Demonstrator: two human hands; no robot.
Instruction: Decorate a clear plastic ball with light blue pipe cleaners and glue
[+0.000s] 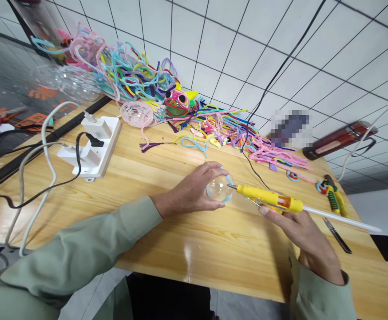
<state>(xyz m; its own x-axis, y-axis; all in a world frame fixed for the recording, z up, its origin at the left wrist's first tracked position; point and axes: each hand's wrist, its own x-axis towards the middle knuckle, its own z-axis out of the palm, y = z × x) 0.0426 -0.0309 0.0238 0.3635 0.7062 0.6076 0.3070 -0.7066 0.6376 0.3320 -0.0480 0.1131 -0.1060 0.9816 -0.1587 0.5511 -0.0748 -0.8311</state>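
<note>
In the head view, your left hand (194, 192) has its fingers curled around the clear ball (219, 188) mid-tabletop (167, 253). Your right hand (302, 231) grips the yellow glue gun (270, 200), with its nozzle touching the ball. Only a short blue strand (226, 198) shows on the ball, so I judge the covering barely begun.

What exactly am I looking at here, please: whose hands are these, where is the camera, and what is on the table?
There is no machine here. A person wears one camera on the head, looking down at their own hands. The left hand cups a clear ball. The right hand holds a yellow glue gun, its nozzle at the ball. On the wooden table lie a heap of coloured pipe cleaners, a white power strip and pliers.
</note>
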